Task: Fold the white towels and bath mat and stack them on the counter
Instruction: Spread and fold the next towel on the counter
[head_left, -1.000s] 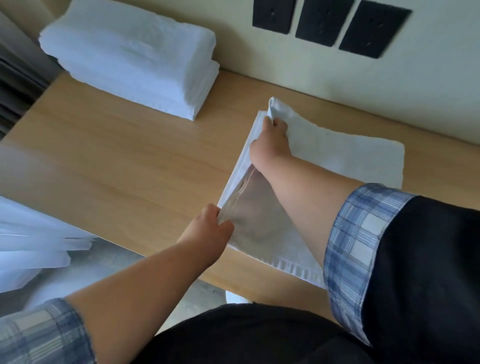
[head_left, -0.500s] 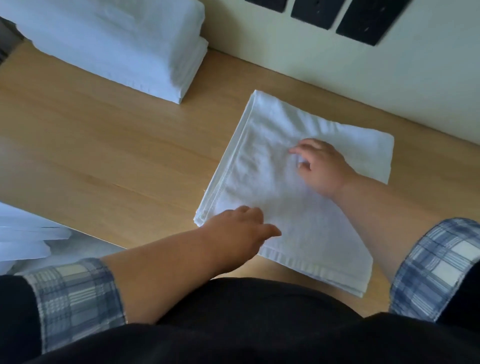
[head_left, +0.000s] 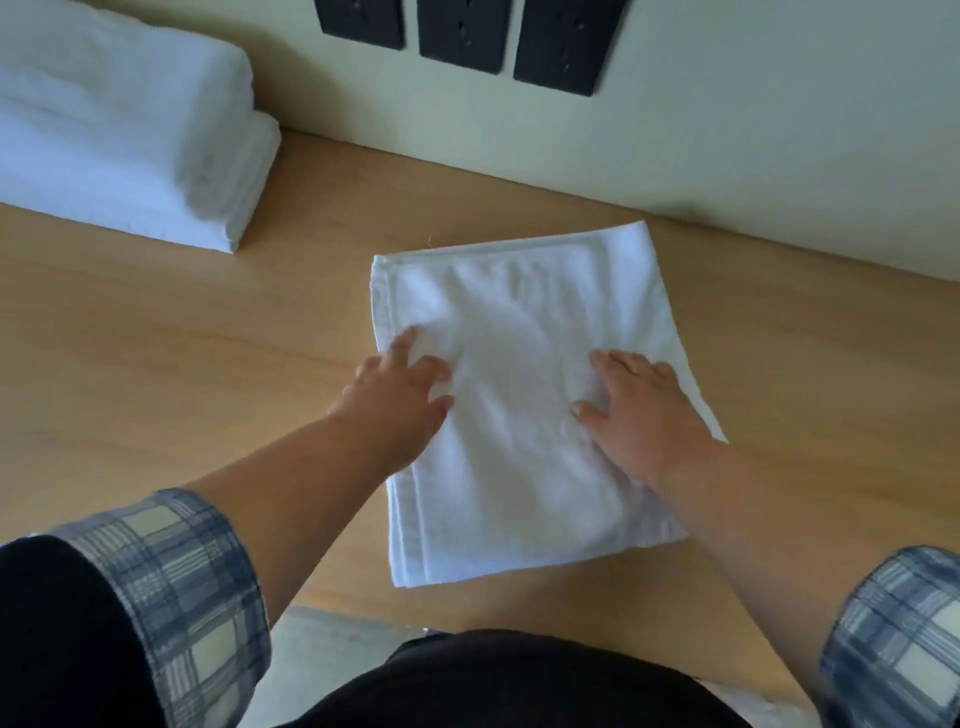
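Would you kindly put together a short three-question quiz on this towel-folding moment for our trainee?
1. True or false: the left hand and the right hand both touch the folded towel.
2. Where is the stack of towels? A) far left of the counter B) on the folded towel C) under the right hand
3. Fill in: ___ black wall plates show above the counter.
Key: 1 true; 2 A; 3 three.

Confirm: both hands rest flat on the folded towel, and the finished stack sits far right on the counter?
Wrong side: the head view shows the finished stack far left on the counter. The left hand and right hand do rest flat on the folded towel.
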